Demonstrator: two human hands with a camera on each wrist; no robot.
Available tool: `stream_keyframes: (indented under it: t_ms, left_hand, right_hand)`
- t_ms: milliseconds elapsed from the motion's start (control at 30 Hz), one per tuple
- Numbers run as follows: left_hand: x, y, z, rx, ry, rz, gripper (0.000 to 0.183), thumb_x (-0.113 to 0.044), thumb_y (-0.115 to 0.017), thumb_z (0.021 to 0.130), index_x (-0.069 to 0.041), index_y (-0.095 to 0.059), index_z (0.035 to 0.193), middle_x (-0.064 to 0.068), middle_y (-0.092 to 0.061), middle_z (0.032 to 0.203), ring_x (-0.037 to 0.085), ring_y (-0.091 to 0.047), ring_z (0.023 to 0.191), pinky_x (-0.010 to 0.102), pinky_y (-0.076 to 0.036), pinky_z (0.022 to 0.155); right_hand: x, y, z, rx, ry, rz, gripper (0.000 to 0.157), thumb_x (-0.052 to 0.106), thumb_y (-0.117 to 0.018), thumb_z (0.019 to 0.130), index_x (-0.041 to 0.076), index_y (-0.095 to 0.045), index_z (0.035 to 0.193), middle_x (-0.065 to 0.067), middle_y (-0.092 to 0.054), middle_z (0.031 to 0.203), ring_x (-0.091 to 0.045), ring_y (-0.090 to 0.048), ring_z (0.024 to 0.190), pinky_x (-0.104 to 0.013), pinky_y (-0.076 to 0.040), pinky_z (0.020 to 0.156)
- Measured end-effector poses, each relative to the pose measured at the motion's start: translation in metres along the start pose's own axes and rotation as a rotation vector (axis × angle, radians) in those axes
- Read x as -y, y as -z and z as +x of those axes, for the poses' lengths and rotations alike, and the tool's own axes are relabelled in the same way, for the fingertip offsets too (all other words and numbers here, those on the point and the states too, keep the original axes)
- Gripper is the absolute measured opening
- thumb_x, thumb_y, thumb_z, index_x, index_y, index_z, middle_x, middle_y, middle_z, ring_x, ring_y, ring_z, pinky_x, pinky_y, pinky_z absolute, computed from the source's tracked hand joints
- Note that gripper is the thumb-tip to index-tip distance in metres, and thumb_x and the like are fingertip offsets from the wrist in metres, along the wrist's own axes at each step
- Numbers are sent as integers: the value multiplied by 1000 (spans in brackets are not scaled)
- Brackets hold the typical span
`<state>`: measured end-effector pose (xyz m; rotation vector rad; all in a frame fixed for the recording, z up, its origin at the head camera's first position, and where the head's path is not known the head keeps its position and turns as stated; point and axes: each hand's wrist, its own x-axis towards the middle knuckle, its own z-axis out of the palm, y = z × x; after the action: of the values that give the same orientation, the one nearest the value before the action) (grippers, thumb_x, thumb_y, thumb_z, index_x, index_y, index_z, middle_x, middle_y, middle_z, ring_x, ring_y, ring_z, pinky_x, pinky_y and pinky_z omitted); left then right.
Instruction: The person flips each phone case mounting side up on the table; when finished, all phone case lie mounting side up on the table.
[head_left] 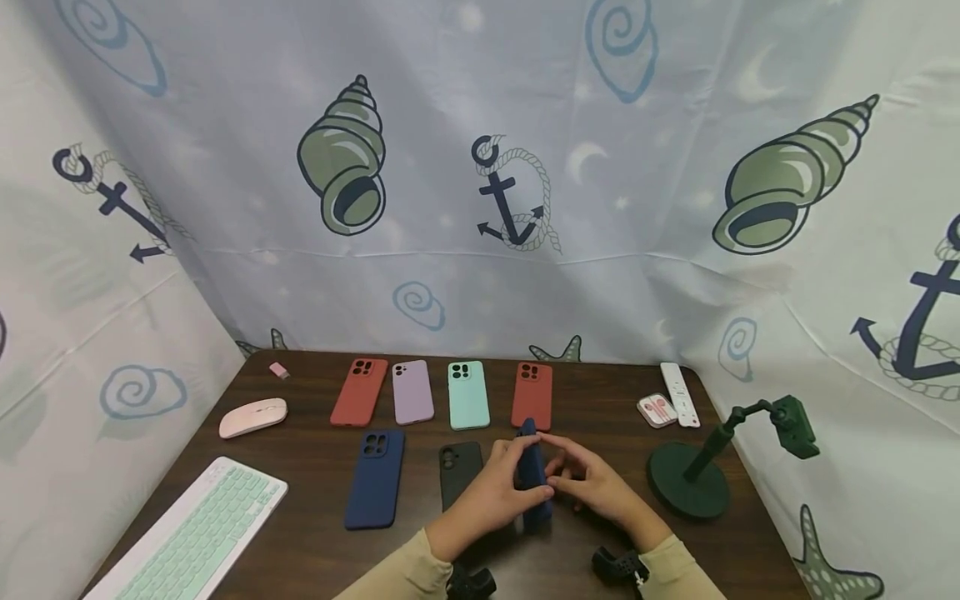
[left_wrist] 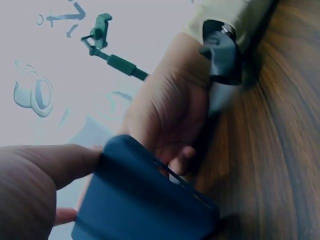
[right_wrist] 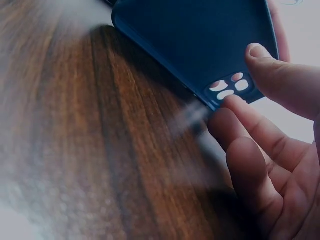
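A dark blue phone case (head_left: 532, 471) stands on edge above the table between both hands. My left hand (head_left: 498, 492) grips it from the left, thumb and a finger on its edges. From the right, my right hand (head_left: 596, 487) pinches it near the end with the camera holes, as the right wrist view shows; the other fingers are curled beside it. That view shows the hollow inside of the case (right_wrist: 195, 40). A black phone case (head_left: 459, 471) lies just left of my left hand, partly covered by it. Another blue phone case (head_left: 375, 479) lies further left.
Red (head_left: 360, 392), lilac (head_left: 413, 392), mint (head_left: 468, 396) and second red (head_left: 532, 396) cases lie along the back. On the left are a keyboard (head_left: 202, 529), mouse (head_left: 253, 417) and small pink piece (head_left: 279, 370). A green stand (head_left: 688, 481), white remote (head_left: 680, 395) and earphone box (head_left: 657, 410) are right.
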<state>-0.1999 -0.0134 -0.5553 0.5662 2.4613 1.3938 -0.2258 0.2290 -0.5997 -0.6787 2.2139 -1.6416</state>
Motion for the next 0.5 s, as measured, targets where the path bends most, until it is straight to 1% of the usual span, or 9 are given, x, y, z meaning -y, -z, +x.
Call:
stream_keyframes:
  t_ms: [133, 167, 233, 367, 500]
  left_hand:
    - [-9, 5, -2, 37, 27, 17, 77, -48, -71, 93, -29, -33, 157, 15, -43, 150, 28, -58, 125, 48, -54, 95]
    - [-11, 5, -2, 47, 35, 21, 77, -47, -70, 93, -28, -33, 157, 15, -43, 152, 27, -58, 125, 48, -54, 95]
    - [-13, 6, -3, 58, 48, 16, 76, -43, -71, 94, -25, -34, 157, 15, -44, 153, 26, -58, 126, 48, -54, 96]
    - [-18, 7, -4, 58, 73, 6, 75, -39, -72, 93, -23, -34, 156, 17, -51, 149, 27, -62, 121, 47, -55, 93]
    - [-22, 12, -6, 55, 88, -6, 75, -35, -72, 92, -21, -34, 155, 21, -58, 142, 29, -66, 116, 46, -57, 86]
  right_hand:
    - [0, 0, 1, -22, -48, -12, 71, 26, -67, 99, 36, -30, 159, -13, -63, 130, -23, -62, 77, -41, -55, 51]
    - [0, 0, 2, -27, -64, -15, 70, 28, -67, 99, 36, -31, 158, -12, -62, 134, -23, -63, 77, -41, -55, 51]
    - [-3, 0, 2, -37, -98, -21, 64, 32, -66, 99, 38, -36, 155, -9, -61, 138, -19, -64, 78, -40, -55, 52]
    - [-4, 1, 2, -42, -118, -59, 48, 33, -64, 100, 33, -51, 147, -8, -62, 133, -17, -64, 77, -39, -55, 51]
    - [-1, 1, 3, -45, -131, -80, 42, 34, -64, 100, 36, -56, 141, -3, -62, 132, -18, -64, 78, -40, -56, 52]
